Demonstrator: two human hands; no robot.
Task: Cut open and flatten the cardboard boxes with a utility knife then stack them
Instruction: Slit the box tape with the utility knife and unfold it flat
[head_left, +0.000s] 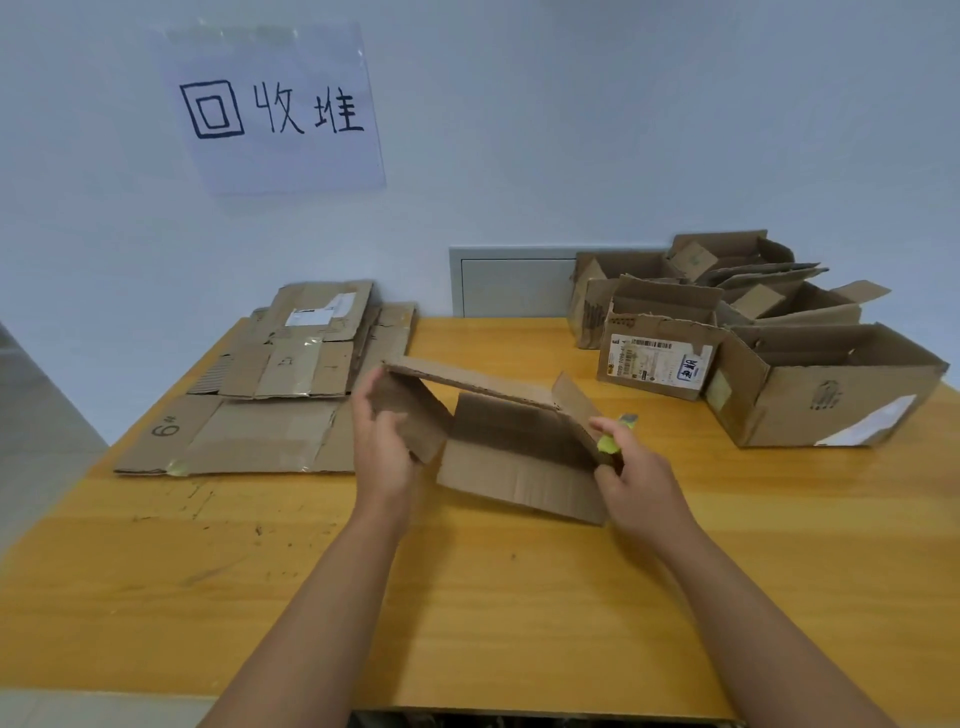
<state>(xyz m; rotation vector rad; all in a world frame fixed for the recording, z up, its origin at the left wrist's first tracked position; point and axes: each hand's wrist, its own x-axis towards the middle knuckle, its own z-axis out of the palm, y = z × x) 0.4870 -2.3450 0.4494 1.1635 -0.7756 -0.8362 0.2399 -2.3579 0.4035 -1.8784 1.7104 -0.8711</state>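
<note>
a: the wide yellow wooden table (467, 597) is lying nearest, the two bare arms reaching over it.

b: the left hand (387, 447) is gripping a flap of the half-opened brown cardboard box (519, 452) at the table's middle. the right hand (636, 478) is pinching its other side, also holding a yellow-green utility knife (613, 434).

a: the flattened brown cardboard stack (270, 395) is lying at the left.

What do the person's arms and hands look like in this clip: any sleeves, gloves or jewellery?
Both forearms are bare up to the frame's bottom edge, no sleeves showing. The left hand and right hand wear no gloves. No watch, ring or wristband shows.
</note>
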